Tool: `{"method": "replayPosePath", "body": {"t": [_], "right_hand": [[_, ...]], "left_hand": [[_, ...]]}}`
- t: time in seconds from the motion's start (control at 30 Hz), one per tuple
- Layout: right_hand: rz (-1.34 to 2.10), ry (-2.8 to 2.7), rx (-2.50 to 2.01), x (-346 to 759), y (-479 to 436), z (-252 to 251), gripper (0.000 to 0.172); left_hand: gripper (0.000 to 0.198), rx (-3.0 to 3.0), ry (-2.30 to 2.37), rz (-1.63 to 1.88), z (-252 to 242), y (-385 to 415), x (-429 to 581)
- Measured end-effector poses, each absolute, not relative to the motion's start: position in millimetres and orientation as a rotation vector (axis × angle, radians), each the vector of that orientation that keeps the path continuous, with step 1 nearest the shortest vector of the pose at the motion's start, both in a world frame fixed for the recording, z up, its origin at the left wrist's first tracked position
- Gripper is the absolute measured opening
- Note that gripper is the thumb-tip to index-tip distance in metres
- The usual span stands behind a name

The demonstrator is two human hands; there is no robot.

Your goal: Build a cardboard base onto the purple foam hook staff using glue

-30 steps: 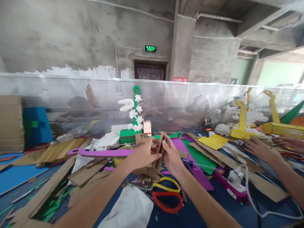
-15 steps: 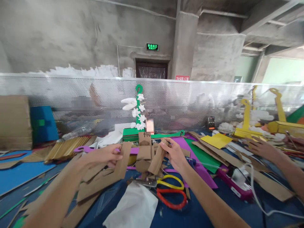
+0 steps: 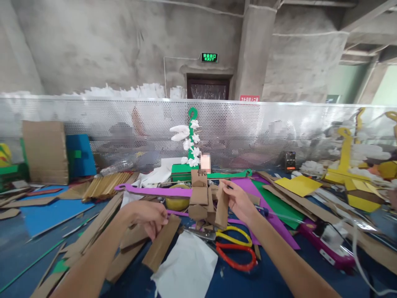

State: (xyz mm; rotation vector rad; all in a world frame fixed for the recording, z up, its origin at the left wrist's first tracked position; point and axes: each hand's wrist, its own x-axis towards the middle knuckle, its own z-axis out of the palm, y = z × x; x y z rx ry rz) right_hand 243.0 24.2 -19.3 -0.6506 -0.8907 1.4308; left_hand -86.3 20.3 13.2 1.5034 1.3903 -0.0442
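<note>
My left hand (image 3: 149, 216) is closed at the edge of a flat brown cardboard strip (image 3: 163, 244), its fingers bent and partly hidden behind it. The strip slants low over the table. My right hand (image 3: 240, 199) pinches the top of another cardboard strip (image 3: 222, 207), held upright between thumb and fingers. Just left of that strip is a stack of cardboard blocks (image 3: 198, 194). In front of it lie scissors (image 3: 237, 250) with one yellow and one red handle loop, next to a crumpled white sheet (image 3: 186, 265).
Behind the blocks, a green hooked stand (image 3: 191, 145) carries white flower shapes. Purple strips (image 3: 155, 190) and cardboard scraps (image 3: 96, 227) surround my hands. A magenta power strip (image 3: 325, 246) with a white cable lies right. A perforated metal panel (image 3: 235, 136) closes off the back.
My left hand has lowered, and its strip has gone from upright to slanting. The right-hand strip stands straighter. The view has turned left; another person's hand at the right is out of sight.
</note>
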Motion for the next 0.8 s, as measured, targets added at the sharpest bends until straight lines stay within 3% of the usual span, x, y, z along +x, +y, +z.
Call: {"method": "replayPosePath", "body": {"t": [0.17,0.27,0.4,0.57,0.8], "right_hand": [[1.432,-0.955,-0.667,244,23,-21,0.052],[1.409,-1.019,-0.727,244,21,-19,0.057],[1.304,-1.178,-0.89,249,23,-16,0.049],[1.105,-1.72,-1.084,271,33,-22,0.032],[0.966,-1.972,-1.362,287,38,-28,0.027]], "left_hand": [[0.033,1.689,1.489,-0.117,32,20,-86],[0.035,1.94,1.496,0.115,47,30,-84],[0.034,2.403,1.379,0.416,51,60,-68],[0.05,2.641,1.354,0.009,32,100,-36],[0.049,2.758,1.332,-0.037,20,118,-35]]}}
